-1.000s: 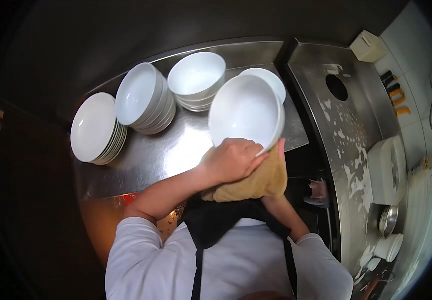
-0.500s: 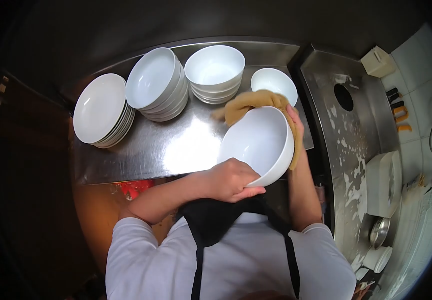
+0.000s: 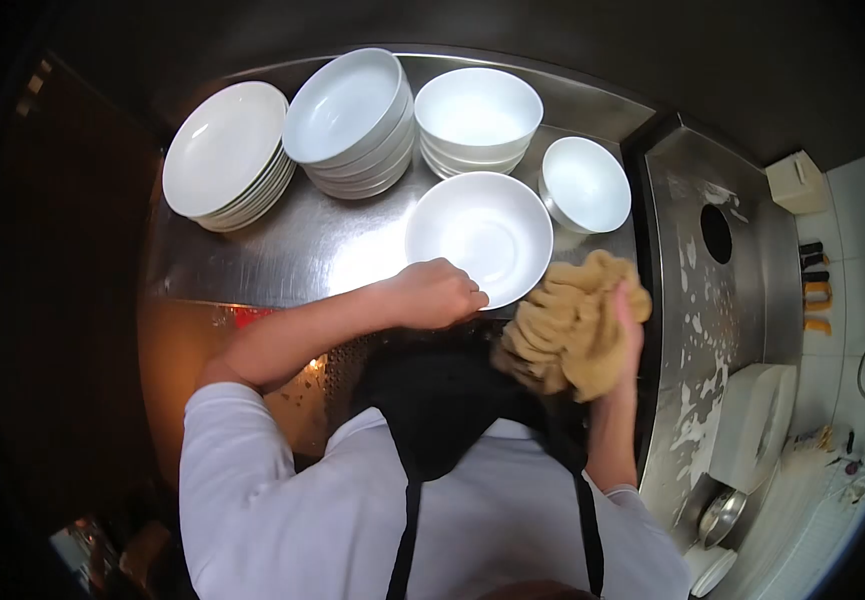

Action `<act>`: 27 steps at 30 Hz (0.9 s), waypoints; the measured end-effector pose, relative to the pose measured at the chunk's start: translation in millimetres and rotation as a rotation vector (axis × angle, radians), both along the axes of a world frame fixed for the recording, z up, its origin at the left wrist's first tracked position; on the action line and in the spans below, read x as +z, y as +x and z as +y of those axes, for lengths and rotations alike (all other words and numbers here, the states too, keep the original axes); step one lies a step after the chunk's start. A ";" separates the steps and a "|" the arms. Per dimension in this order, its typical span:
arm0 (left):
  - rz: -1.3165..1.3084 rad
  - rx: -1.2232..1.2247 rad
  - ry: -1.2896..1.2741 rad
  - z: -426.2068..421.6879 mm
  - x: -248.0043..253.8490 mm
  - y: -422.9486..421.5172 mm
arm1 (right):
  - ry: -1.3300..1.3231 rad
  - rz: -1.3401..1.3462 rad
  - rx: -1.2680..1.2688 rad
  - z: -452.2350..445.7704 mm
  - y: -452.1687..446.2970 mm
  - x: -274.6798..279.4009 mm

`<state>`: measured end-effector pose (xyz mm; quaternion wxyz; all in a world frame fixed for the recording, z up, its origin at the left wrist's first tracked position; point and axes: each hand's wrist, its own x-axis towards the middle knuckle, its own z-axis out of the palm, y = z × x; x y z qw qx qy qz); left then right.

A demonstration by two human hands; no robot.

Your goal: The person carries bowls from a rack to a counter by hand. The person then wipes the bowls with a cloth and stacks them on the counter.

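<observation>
My left hand [image 3: 434, 295] grips the near rim of a large white bowl [image 3: 479, 236], which is over the front part of the steel counter [image 3: 222, 262]. A crumpled tan cloth [image 3: 574, 325] is held in my right hand [image 3: 628, 325], to the right of the bowl and apart from it. Behind the bowl stands a stack of white bowls [image 3: 478, 112]. A smaller white bowl [image 3: 586, 186] sits to the right of that stack. Further left are a taller, tilted bowl stack [image 3: 347, 110] and a pile of white plates [image 3: 225, 150].
On the right, a steel sink surface [image 3: 687, 300] with a round hole [image 3: 716, 234] bears foam. A white plastic tub [image 3: 752, 425] and a metal bowl [image 3: 721, 516] lie along it. Orange-handled tools [image 3: 817, 296] hang on the tiled wall, below a white box [image 3: 795, 183].
The large bowl has moved away from my body toward the stacks, and its opening now faces up more. The cloth has come off the bowl and moved down to the right with my right hand.
</observation>
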<state>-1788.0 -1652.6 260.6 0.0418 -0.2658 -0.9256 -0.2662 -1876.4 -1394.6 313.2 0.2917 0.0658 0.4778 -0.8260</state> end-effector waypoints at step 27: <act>0.226 0.282 0.047 -30.7 -51.9 40.5 | 1.093 2.442 1.209 -115.3 -92.5 -102.8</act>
